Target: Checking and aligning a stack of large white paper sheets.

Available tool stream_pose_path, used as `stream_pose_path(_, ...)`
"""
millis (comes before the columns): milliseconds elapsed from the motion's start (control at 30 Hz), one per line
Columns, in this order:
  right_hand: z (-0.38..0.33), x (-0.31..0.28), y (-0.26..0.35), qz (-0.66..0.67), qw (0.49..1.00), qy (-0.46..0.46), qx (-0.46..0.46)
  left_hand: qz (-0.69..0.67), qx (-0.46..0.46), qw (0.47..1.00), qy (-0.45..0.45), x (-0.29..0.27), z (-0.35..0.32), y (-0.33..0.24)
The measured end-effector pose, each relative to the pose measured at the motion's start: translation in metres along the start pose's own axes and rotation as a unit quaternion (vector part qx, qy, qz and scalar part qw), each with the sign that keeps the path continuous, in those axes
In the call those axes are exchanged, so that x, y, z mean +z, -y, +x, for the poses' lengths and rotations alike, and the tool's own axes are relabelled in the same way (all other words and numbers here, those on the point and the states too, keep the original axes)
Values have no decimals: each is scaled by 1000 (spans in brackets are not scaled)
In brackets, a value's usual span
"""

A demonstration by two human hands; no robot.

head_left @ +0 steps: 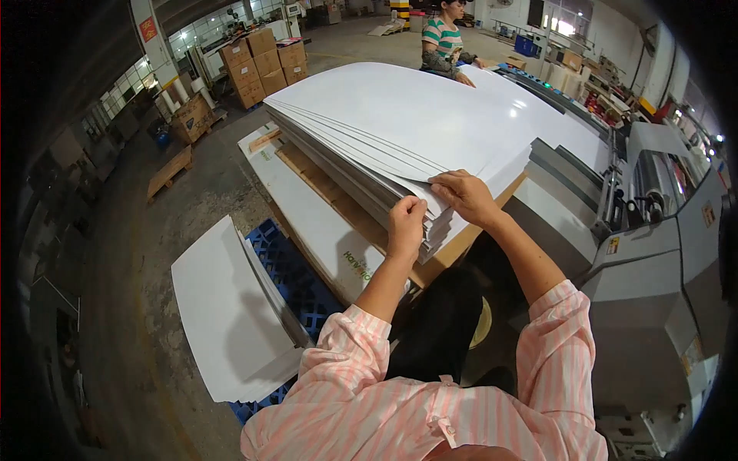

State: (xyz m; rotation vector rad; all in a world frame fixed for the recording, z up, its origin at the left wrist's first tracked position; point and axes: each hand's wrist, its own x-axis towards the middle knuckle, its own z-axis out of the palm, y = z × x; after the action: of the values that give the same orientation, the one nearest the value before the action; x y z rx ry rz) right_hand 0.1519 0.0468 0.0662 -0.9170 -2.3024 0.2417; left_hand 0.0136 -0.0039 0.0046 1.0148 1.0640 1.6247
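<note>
A tall stack of large white sheets lies in front of me, with several top sheets fanned apart along the left edge. At its near corner my left hand is closed, its fingers pinching the edges of some sheets. Just right of it, my right hand grips the upper sheets by their near edge, fingers bent over the top. The corner is lifted slightly between the two hands. How many sheets each hand holds is hidden by the fingers.
A smaller pile of white sheets rests on a blue plastic pallet at left. Grey machinery stands close on the right. A co-worker in a striped top reaches over the stack's far side. Cardboard boxes stand behind.
</note>
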Motion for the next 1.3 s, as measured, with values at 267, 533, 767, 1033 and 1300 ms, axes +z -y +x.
stream_pose_path(267, -6, -3, 2, 41, 994, -10, -105, -57, 21, 998, -35, 4, -1, -1)
stream_pose_path(533, 42, -18, 0, 338, 899, -215, 176, 34, 65, 997, -9, 0, -4, 7)
stream_pose_path(767, -4, 10, 6, 48, 998, -12, 44, -173, 26, 984, -46, 3, -9, 6)
stream_pose_path(1033, -5, -1, 15, -100, 987, -49, -117, -170, 15, 983, -63, -2, -4, 16)
stream_pose_path(1300, -10, 3, 23, -170, 985, -10, -36, -155, 32, 987, -32, 0, -6, 14)
